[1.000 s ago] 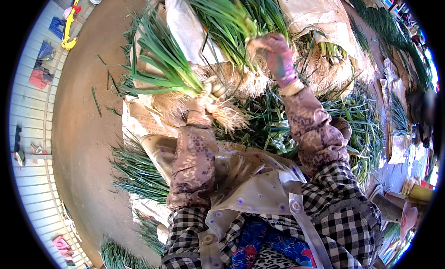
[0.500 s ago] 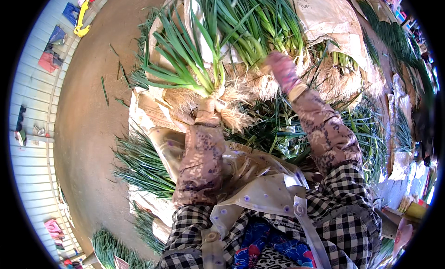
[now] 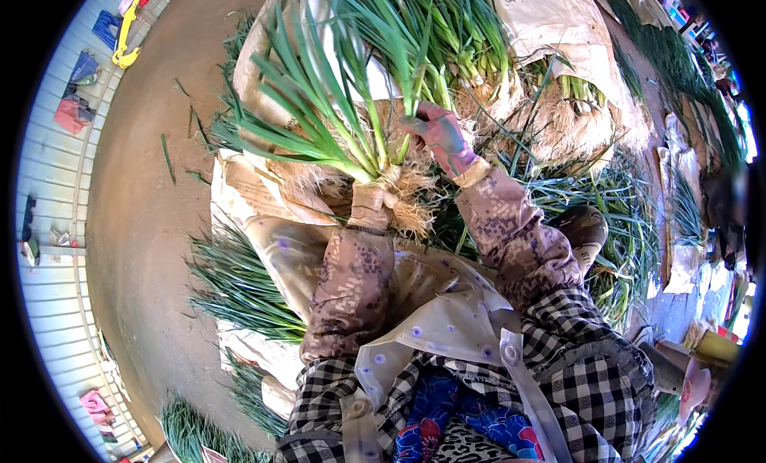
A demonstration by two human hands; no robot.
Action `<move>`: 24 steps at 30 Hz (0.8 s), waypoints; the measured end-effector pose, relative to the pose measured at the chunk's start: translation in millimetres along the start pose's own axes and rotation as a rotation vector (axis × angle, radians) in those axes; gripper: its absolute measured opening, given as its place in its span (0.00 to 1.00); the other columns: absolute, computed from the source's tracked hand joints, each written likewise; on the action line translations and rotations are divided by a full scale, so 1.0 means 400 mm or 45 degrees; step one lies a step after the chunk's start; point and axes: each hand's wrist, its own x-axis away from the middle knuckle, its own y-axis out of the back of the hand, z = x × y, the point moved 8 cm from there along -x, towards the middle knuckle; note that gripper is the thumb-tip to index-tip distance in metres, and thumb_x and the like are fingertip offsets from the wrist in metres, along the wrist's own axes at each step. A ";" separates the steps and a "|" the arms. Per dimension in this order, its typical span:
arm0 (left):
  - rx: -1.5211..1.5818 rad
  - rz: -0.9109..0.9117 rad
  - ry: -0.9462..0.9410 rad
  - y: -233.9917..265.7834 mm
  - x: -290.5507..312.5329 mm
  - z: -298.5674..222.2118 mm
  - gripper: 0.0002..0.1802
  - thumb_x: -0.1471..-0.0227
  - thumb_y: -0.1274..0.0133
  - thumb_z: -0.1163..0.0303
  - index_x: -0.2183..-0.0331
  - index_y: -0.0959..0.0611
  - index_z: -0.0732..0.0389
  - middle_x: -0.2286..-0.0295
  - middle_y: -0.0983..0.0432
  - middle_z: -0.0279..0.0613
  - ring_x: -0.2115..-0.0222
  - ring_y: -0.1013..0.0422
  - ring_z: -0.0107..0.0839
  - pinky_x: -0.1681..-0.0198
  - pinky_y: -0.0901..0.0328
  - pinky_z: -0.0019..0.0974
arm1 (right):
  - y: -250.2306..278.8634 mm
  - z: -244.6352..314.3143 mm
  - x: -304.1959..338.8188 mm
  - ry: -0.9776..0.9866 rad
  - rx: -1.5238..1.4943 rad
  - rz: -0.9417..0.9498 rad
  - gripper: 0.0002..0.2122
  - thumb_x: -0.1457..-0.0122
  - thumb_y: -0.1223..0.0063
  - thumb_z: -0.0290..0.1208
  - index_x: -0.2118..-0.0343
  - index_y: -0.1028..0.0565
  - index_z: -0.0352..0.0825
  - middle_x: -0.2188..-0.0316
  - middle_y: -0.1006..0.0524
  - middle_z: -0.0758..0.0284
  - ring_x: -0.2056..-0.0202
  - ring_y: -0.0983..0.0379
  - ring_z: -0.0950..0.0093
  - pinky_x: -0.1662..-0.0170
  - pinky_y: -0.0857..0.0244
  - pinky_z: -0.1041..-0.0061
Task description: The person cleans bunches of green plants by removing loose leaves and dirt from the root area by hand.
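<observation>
My left hand (image 3: 370, 205) is closed around the white root ends of a bunch of green onions (image 3: 343, 136). The leaves fan up and to the left, and pale stringy roots hang over the hand's right side. Beside the bunch, my right hand (image 3: 447, 141), in a pinkish patterned glove, pinches a green onion (image 3: 411, 92) low on its stalk. Its fingertips are partly hidden. Just beyond the hands lies a big pile of green onions (image 3: 479, 52), with the tangled roots toward me.
A tan sack (image 3: 550, 24) covers part of the pile on the right. Loose green leaves (image 3: 606, 223) lie around my boot (image 3: 582, 231). More green onions (image 3: 247, 283) rest on my left, beside the brown floor (image 3: 136, 247). A clear spotted apron (image 3: 431, 319) covers my lap.
My right hand has moved left from the pile to the bunch, with a green onion in its fingers. My left hand keeps its hold, and the bunch has shifted slightly.
</observation>
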 end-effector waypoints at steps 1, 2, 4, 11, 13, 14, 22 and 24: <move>-0.031 -0.007 -0.009 -0.006 0.025 0.003 0.18 0.54 0.47 0.62 0.64 0.30 0.62 0.74 0.28 0.43 0.76 0.30 0.36 0.77 0.32 0.37 | 0.014 0.005 0.016 0.019 -0.108 -0.052 0.10 0.51 0.45 0.31 0.68 0.28 0.32 0.77 0.28 0.71 0.83 0.35 0.84 0.81 0.42 0.86; -0.060 -0.012 -0.009 -0.015 0.048 0.014 0.18 0.54 0.47 0.62 0.64 0.30 0.62 0.74 0.28 0.43 0.76 0.30 0.36 0.77 0.32 0.37 | 0.040 0.009 0.033 0.046 -0.209 -0.116 0.09 0.50 0.45 0.31 0.70 0.28 0.32 0.78 0.28 0.72 0.83 0.36 0.84 0.81 0.42 0.86; -0.108 -0.023 -0.016 -0.033 0.079 0.038 0.18 0.53 0.48 0.62 0.63 0.30 0.62 0.74 0.28 0.44 0.76 0.29 0.37 0.77 0.32 0.38 | 0.081 0.017 0.057 0.083 -0.063 -0.198 0.09 0.51 0.45 0.32 0.71 0.28 0.32 0.82 0.30 0.73 0.83 0.36 0.83 0.81 0.43 0.84; -0.084 0.023 -0.012 -0.044 0.091 0.049 0.17 0.53 0.48 0.63 0.64 0.30 0.63 0.74 0.28 0.44 0.76 0.30 0.36 0.77 0.32 0.37 | 0.099 0.044 0.078 0.471 0.196 -0.388 0.07 0.48 0.51 0.28 0.71 0.31 0.28 0.74 0.29 0.63 0.74 0.31 0.71 0.70 0.35 0.75; -0.069 0.038 -0.010 -0.035 0.089 0.041 0.16 0.53 0.48 0.63 0.64 0.30 0.63 0.74 0.28 0.43 0.76 0.30 0.35 0.77 0.32 0.36 | 0.062 0.001 0.097 0.212 -0.733 -0.345 0.11 0.46 0.58 0.24 0.62 0.34 0.23 0.67 0.30 0.58 0.68 0.30 0.70 0.61 0.34 0.75; -0.058 0.057 -0.007 -0.036 0.084 0.044 0.16 0.53 0.48 0.63 0.64 0.29 0.63 0.74 0.28 0.43 0.76 0.30 0.35 0.77 0.32 0.36 | 0.050 -0.014 0.110 0.144 -0.896 -0.290 0.15 0.45 0.61 0.23 0.56 0.36 0.20 0.64 0.30 0.56 0.66 0.30 0.70 0.58 0.34 0.75; 0.007 0.089 0.022 -0.010 0.079 0.055 0.15 0.53 0.48 0.65 0.64 0.28 0.63 0.74 0.28 0.41 0.77 0.31 0.32 0.77 0.34 0.33 | 0.041 0.050 0.252 -0.159 0.076 -0.191 0.06 0.48 0.50 0.25 0.68 0.27 0.29 0.80 0.27 0.69 0.83 0.35 0.83 0.83 0.43 0.87; 0.013 0.119 0.034 -0.027 0.073 0.061 0.14 0.53 0.48 0.65 0.65 0.28 0.63 0.74 0.28 0.40 0.78 0.31 0.31 0.77 0.34 0.32 | 0.090 -0.002 0.206 -0.239 -0.206 -0.217 0.10 0.48 0.47 0.32 0.66 0.26 0.31 0.78 0.28 0.71 0.78 0.33 0.82 0.76 0.39 0.84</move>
